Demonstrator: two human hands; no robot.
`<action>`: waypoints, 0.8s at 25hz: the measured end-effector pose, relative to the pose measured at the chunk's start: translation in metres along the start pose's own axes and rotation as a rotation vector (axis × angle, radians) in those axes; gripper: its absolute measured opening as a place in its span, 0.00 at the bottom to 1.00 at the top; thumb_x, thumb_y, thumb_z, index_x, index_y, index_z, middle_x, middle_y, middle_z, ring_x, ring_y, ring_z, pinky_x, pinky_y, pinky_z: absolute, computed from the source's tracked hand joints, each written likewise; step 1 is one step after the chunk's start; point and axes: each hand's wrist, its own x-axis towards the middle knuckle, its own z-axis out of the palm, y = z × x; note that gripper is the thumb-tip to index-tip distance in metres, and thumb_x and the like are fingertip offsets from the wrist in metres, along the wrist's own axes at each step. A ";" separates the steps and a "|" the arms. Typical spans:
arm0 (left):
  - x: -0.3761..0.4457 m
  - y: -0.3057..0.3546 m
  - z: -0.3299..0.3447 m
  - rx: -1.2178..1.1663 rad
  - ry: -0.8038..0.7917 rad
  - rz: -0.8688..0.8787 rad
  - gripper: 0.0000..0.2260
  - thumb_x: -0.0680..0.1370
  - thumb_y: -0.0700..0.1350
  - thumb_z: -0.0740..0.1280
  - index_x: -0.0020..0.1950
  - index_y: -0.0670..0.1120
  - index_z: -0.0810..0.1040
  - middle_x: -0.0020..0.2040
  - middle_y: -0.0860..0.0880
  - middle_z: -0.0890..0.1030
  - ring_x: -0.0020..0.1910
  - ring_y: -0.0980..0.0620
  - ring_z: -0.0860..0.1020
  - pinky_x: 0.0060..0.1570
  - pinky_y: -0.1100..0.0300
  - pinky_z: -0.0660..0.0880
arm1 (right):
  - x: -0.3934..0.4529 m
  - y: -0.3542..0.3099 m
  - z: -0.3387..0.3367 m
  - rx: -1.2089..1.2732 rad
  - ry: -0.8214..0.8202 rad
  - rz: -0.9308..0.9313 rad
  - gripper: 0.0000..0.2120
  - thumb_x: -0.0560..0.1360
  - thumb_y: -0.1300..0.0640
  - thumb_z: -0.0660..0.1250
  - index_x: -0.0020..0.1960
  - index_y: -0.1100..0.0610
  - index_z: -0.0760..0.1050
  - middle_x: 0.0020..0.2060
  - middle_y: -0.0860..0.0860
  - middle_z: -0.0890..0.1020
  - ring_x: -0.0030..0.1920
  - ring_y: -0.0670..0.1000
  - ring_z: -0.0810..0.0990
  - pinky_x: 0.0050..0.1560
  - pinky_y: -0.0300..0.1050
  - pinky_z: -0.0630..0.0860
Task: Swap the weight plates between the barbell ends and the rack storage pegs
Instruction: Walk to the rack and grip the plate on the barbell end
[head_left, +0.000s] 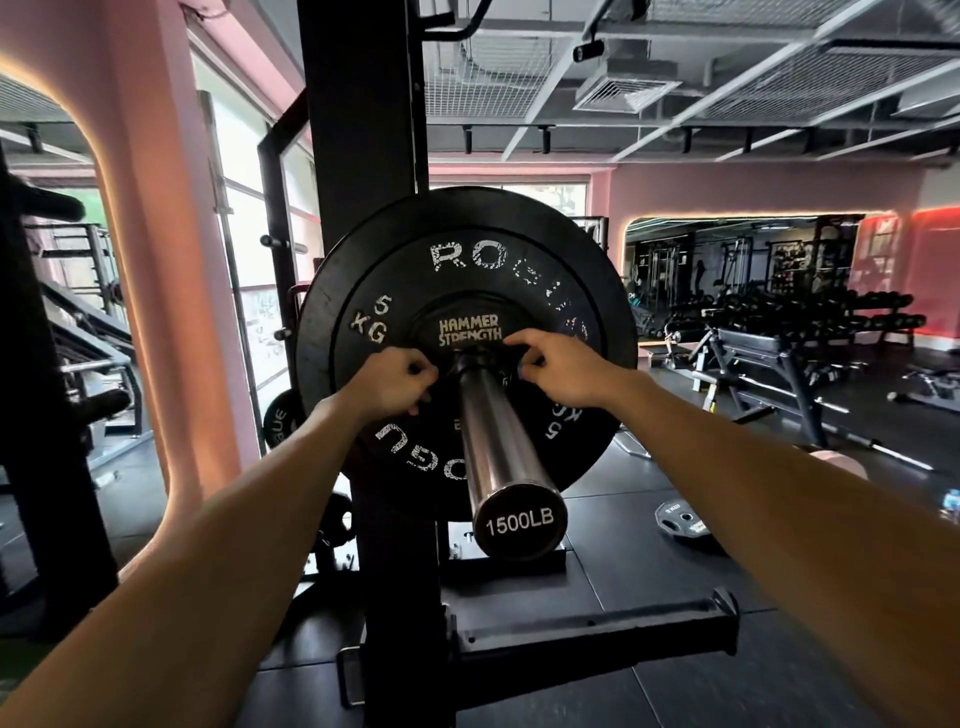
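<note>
My left hand (392, 382) has its grip closed, fingers curled around the left edge of the small Hammer Strength plate (470, 325), just left of the barbell sleeve (493, 441). My right hand (558, 371) grips the same small plate on the right of the sleeve, thumb and fingers pinching its rim. Both forearms reach in from the lower corners and meet at the sleeve.

The small plate sits on the sleeve, flat against the big black 5 KG plate (467, 270) behind it, which carries worn white lettering around its face. The sleeve runs from the plates toward me, chrome along its length, and ends in a black cap marked 1500LB (519, 524).

Directly behind the big plate stands the black rack upright (358, 130). Left of the upright, low down, part of another black plate (278, 421) shows; I cannot tell what it hangs on. Below the sleeve's cap a black horizontal bar (597, 631) of the rack base juts out to the right above the dark rubber floor (649, 571). On that floor, right of the sleeve's cap, a small black plate (685, 522) lies flat. Farther right of the sleeve, well apart, stands an adjustable bench (769, 358) with dumbbell racks (810, 312) behind it.
</note>
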 end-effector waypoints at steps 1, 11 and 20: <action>0.002 0.001 0.003 -0.015 -0.014 -0.008 0.09 0.82 0.45 0.60 0.47 0.45 0.77 0.41 0.43 0.84 0.28 0.50 0.78 0.28 0.65 0.70 | 0.000 -0.002 0.003 0.023 -0.015 -0.008 0.23 0.79 0.61 0.63 0.72 0.50 0.67 0.53 0.50 0.79 0.56 0.52 0.78 0.56 0.40 0.72; 0.006 0.017 0.016 -0.186 0.010 -0.082 0.14 0.84 0.43 0.54 0.42 0.41 0.70 0.34 0.41 0.78 0.21 0.56 0.78 0.23 0.63 0.76 | 0.004 0.004 0.020 0.218 -0.004 0.063 0.27 0.72 0.72 0.56 0.68 0.56 0.72 0.51 0.53 0.80 0.49 0.50 0.76 0.42 0.34 0.70; 0.002 0.033 0.015 -0.302 0.047 -0.189 0.17 0.82 0.53 0.60 0.50 0.38 0.76 0.44 0.41 0.77 0.31 0.44 0.82 0.25 0.57 0.80 | -0.002 0.002 0.029 0.330 0.018 0.091 0.28 0.72 0.73 0.54 0.69 0.57 0.70 0.49 0.55 0.80 0.47 0.51 0.77 0.34 0.33 0.68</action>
